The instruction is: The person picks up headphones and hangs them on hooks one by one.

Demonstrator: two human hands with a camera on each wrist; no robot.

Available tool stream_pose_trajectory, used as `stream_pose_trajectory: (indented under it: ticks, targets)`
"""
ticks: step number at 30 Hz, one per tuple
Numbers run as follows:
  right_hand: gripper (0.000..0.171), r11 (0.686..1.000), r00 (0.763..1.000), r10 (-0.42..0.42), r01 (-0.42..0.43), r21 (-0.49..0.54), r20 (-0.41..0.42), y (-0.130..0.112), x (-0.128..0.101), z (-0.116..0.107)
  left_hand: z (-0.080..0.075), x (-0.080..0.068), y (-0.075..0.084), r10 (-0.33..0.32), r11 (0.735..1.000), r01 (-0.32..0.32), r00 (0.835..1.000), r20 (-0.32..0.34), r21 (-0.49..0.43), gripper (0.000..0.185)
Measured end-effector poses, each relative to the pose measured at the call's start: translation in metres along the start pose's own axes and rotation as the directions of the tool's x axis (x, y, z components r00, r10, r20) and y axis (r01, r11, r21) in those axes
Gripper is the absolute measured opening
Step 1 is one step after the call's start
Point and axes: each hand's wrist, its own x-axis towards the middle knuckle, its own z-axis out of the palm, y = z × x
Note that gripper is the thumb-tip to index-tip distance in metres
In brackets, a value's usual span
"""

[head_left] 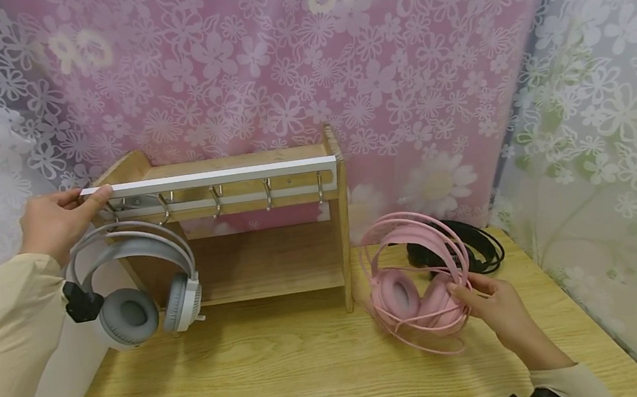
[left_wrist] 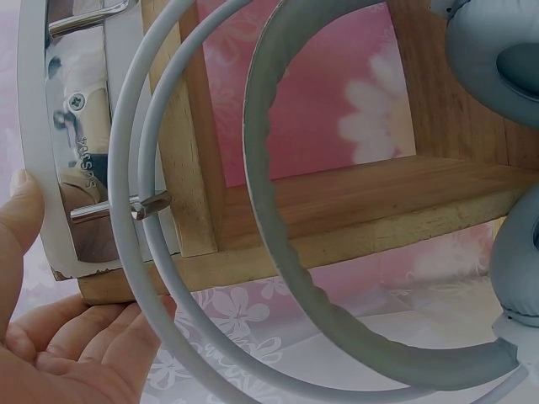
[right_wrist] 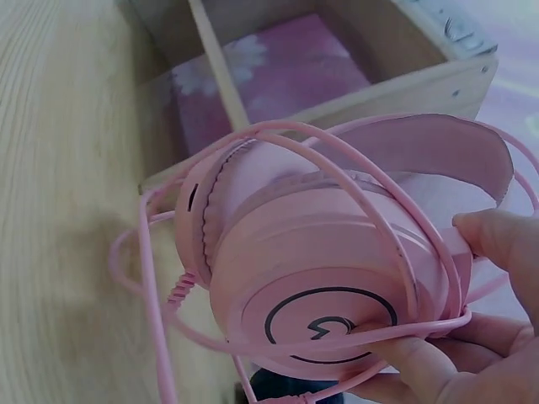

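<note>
My left hand (head_left: pixel 58 221) grips the left end of the white hook rail (head_left: pixel 216 178) on a wooden shelf, thumb in front and fingers behind the corner. White-grey headphones (head_left: pixel 131 311) hang by their double headband from the leftmost hook, just below that hand. In the left wrist view, the headband (left_wrist: pixel 126 168) passes over a metal hook (left_wrist: pixel 152 204). With my right hand (head_left: pixel 499 309) I hold pink headphones (head_left: pixel 403 293) by one earcup, right of the shelf. Their pink cable (right_wrist: pixel 152 295) loops around the earcups. Behind them, black headphones (head_left: pixel 480 249) lie on the table, partly hidden.
The wooden shelf (head_left: pixel 267 263) stands at the back of the wood-grain table (head_left: pixel 290 365). Several hooks along the rail, such as one hook (head_left: pixel 267 194), carry nothing. Pink floral cloth (head_left: pixel 280 65) hangs behind, and pale floral cloth (head_left: pixel 615 158) borders the right side.
</note>
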Motion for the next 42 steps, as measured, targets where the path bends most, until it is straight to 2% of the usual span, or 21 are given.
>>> stream_pose_trajectory:
  ticks: [13, 22, 28, 37, 42]
  targets:
    - [0.050, 0.999, 0.993, -0.049, 0.047, 0.021, 0.103, -0.036, -0.015, 0.015, -0.001, -0.003, 0.001, -0.002, 1.000, 0.002, 1.000, -0.008, -0.001, 0.091]
    - [0.054, 0.999, 0.974, -0.032, 0.022, 0.046, 0.226, -0.055, -0.015, 0.030, -0.001, -0.003, 0.002, -0.008, 1.000, 0.008, 1.000, -0.007, -0.016, 0.093]
    - [0.052, 0.995, 0.952, -0.061, 0.034, 0.095, 0.301, -0.066, -0.010, 0.050, -0.001, -0.003, 0.002, -0.009, 1.000, 0.009, 1.000, -0.002, -0.016, 0.094]
    - [0.048, 0.987, 0.929, -0.109, 0.059, 0.147, 0.355, -0.081, 0.006, 0.086, 0.000, -0.001, 0.002, -0.008, 1.000, 0.008, 1.000, -0.004, -0.006, 0.095]
    - [0.050, 0.987, 0.926, -0.105, 0.053, 0.149, 0.363, -0.090, 0.015, 0.106, 0.000, 0.000, 0.002, -0.008, 1.000, 0.008, 1.000, -0.002, 0.000, 0.094]
